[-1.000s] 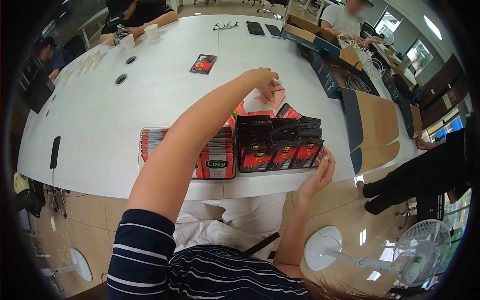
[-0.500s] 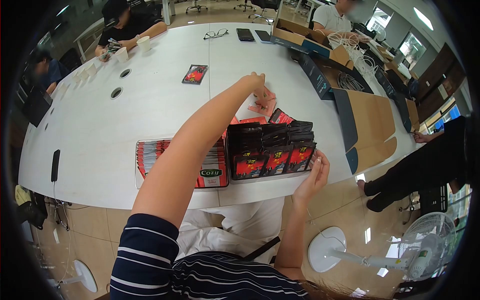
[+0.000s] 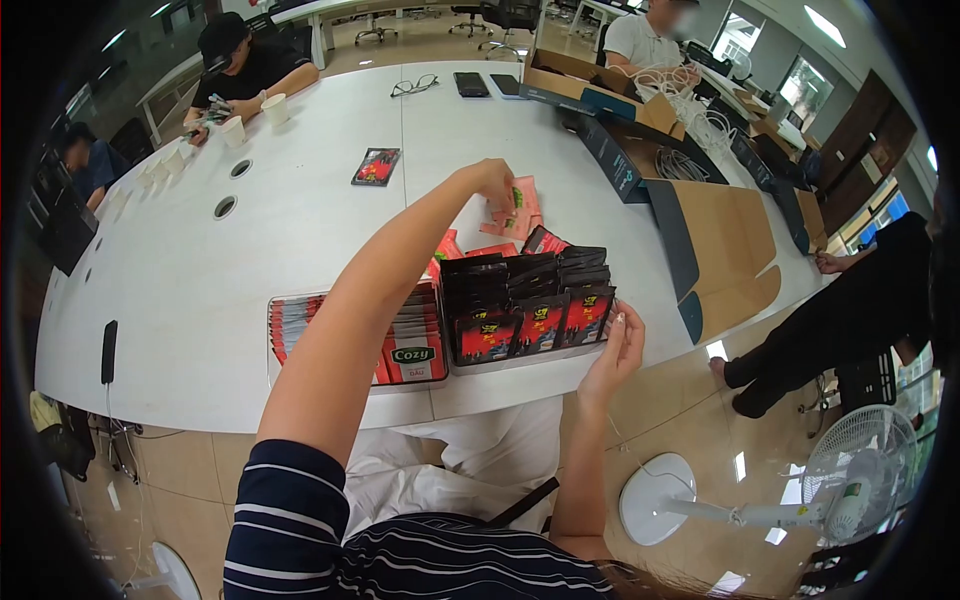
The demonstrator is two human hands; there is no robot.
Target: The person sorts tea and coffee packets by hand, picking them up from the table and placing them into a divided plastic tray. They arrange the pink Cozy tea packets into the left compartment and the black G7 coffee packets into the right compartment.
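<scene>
My left hand (image 3: 492, 184) reaches past the containers, its fingers closed at the edge of a pink packet (image 3: 522, 205) in a small loose pile. My right hand (image 3: 612, 362) is at the right front corner of a tray of black and red packets (image 3: 541, 328), fingers curled against its side. The black packets stand in three columns. Left of them, a clear container (image 3: 270, 345) holds rows of pink and silver packets, with a "Cozy" packet (image 3: 414, 357) at the front, partly behind my left forearm. More red packets (image 3: 543, 242) lie behind the tray.
A red packet (image 3: 376, 167) lies farther back, near glasses (image 3: 414, 86) and two phones (image 3: 471, 84). Open cardboard boxes (image 3: 625, 160) and white cables (image 3: 690, 100) occupy the right. Paper cups (image 3: 275, 110) stand near a person at the back left. A standing fan (image 3: 855, 480) is at the lower right.
My left hand has come slightly back and left over the pink packets, and the packet at its fingers has shifted. My right hand stays by the tray corner. The camera view has shifted slightly.
</scene>
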